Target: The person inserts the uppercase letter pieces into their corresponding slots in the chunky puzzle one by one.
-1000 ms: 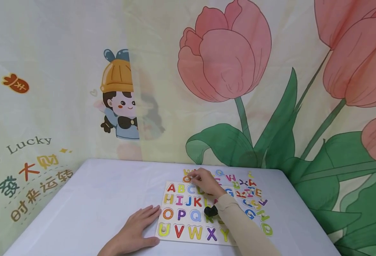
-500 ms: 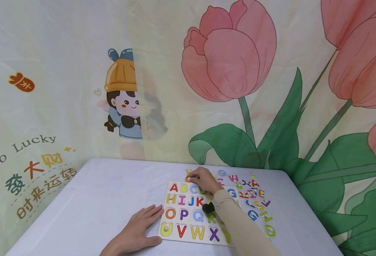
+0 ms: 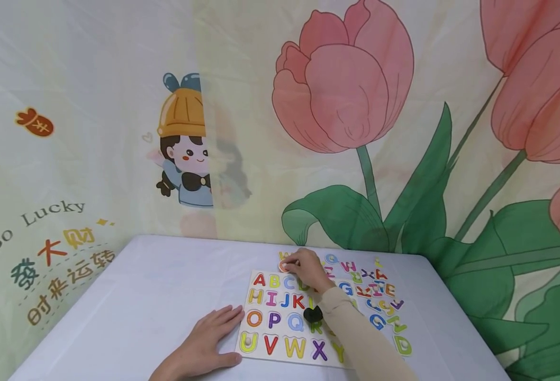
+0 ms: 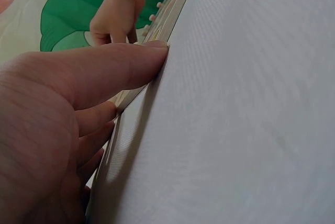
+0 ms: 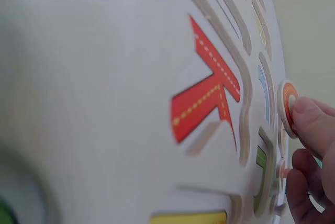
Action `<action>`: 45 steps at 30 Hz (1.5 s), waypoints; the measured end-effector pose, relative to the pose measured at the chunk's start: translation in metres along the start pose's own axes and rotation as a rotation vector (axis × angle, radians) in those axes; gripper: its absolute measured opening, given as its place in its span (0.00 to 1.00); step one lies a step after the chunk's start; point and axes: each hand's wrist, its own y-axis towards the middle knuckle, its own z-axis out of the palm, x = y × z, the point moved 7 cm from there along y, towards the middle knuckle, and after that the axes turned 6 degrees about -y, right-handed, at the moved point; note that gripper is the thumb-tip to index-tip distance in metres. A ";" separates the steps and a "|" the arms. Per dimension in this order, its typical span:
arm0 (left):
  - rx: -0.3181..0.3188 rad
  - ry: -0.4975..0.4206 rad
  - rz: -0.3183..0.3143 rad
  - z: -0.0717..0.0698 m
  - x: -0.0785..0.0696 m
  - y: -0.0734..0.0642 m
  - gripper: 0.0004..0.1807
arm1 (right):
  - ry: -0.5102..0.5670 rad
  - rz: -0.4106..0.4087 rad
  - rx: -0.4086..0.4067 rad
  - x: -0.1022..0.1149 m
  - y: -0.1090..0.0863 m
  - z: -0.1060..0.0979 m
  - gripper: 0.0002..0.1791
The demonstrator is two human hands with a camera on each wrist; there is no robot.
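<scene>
My right hand point(image 3: 305, 269) reaches over the far edge of a white alphabet puzzle board point(image 3: 260, 332). Its thumb and fingers pinch an orange letter O piece point(image 3: 283, 267), just beyond the board. The right wrist view shows that O piece point(image 5: 287, 96) from the side, thumb against its face. My left hand point(image 3: 204, 338) lies on the table at the board's left side, fingers extended and spread. In the left wrist view, the left thumb point(image 4: 120, 67) and fingertips touch the board's edge. The U point(image 3: 248, 343) and H point(image 3: 255, 297) places show knobs.
Loose coloured letters lie beyond and right of the board, among them a light-blue Q point(image 3: 331, 259), a blue G point(image 3: 377, 321) and a green D point(image 3: 402, 345). A yellow W point(image 3: 285, 256) sits behind the O. A printed curtain point(image 3: 242, 227) hangs behind the white table point(image 3: 175, 280).
The right fingers, first at the right side of the orange O, now pinch it and cover more of it. The left hand stays by the board; the head view has shifted slightly.
</scene>
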 end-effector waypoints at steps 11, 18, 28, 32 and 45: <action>0.008 0.000 0.007 0.002 0.000 0.001 0.52 | -0.011 0.045 -0.049 0.005 -0.028 -0.010 0.05; -0.003 0.017 0.004 0.000 0.002 -0.001 0.52 | 0.023 0.047 -0.078 0.023 -0.063 -0.005 0.05; -0.012 0.015 0.019 -0.002 0.001 0.000 0.51 | 0.056 0.105 -0.105 0.054 -0.102 0.011 0.03; -0.004 0.013 0.021 0.000 0.000 0.001 0.51 | 0.062 0.109 -0.117 0.063 -0.111 0.013 0.03; -0.029 0.047 0.050 -0.001 0.002 0.002 0.50 | -0.020 0.153 -0.183 0.075 -0.123 0.024 0.05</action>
